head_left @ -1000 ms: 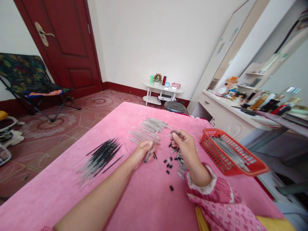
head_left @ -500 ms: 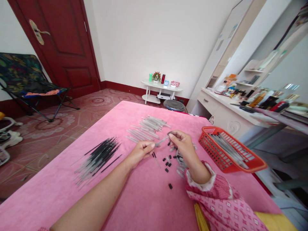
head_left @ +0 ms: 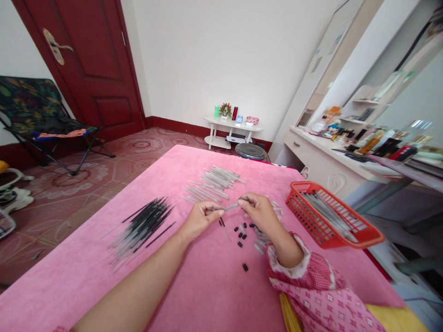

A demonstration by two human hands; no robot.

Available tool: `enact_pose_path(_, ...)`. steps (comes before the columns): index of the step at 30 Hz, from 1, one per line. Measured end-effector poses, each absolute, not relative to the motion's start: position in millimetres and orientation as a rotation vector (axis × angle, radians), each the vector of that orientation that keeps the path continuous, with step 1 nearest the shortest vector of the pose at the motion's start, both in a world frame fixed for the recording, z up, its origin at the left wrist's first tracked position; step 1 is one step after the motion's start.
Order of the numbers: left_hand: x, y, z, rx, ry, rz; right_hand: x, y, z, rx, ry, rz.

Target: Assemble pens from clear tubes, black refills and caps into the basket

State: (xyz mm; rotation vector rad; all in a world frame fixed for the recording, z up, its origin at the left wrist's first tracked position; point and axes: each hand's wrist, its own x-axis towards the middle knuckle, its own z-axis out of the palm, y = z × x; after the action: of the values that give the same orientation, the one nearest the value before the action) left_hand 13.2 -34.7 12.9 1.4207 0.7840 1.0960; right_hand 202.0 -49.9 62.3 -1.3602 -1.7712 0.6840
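My left hand (head_left: 205, 216) pinches one end of a slim, greyish translucent pen barrel (head_left: 231, 207) above the pink cloth. The fingers of my right hand (head_left: 256, 211) are closed at its other end; whether a small part is also between them is hidden. Behind my hands lie rows of similar pale barrels (head_left: 216, 179). Small black plugs (head_left: 240, 244) and clear caps (head_left: 259, 244) are scattered beside and below my right hand. To the left is a heap of dark ink refills (head_left: 145, 226). A few refills (head_left: 222, 222) rest just below the held barrel.
At the right edge of the pink-covered table (head_left: 214, 286), an orange plastic basket (head_left: 323, 230) holds several grey pens (head_left: 327, 214). A yellow item (head_left: 290, 313) lies under my right sleeve. Farther right stands a dresser (head_left: 321, 170) crowded with bottles.
My right hand has moved slightly left and down, closer to my left hand. Less of the barrel shows between them. My left hand has barely moved.
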Motion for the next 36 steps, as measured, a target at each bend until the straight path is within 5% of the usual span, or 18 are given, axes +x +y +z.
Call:
enact_pose_path(17,10.4,-48.5,14.8,2.542,0.933,1.365,194.6,-54.0,45.4,-1.425,-1.458,0.888)
enact_pose_path(30,26.0,-42.9,19.0,1.471,0.918,1.3,184.7,-59.2,73.3,-1.253,-1.467,0.919)
enact_pose_path(36,12.8,-30.2,12.5,1.226,0.992,1.456,222.2,-61.6,109.6,-1.339,-1.441,0.566)
